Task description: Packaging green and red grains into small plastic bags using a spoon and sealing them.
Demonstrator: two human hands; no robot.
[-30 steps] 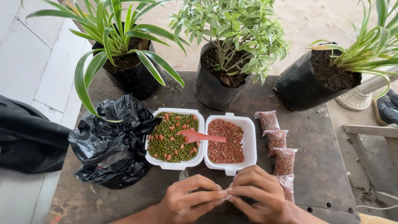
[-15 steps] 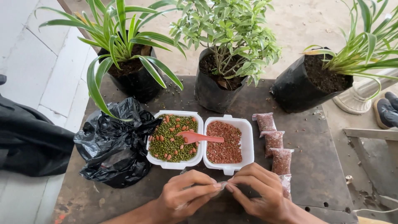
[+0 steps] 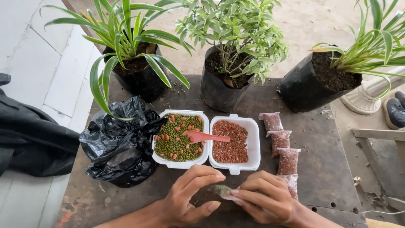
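Pinched between your left hand [image 3: 190, 198] and right hand [image 3: 263, 198] is a small clear packet [image 3: 222, 191] of greenish seeds, held low over the dark table [image 3: 329, 169], just in front of the white foam tray [image 3: 206, 139]. That tray holds green beans, red grains and a pink spoon [image 3: 204, 137]. Filled packets [image 3: 280, 141] lie to its right, a black plastic bag [image 3: 120, 143] to its left.

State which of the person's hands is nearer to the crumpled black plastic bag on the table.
Left. The left hand lies just right of the black plastic bag; the right hand lies farther right, beyond it.
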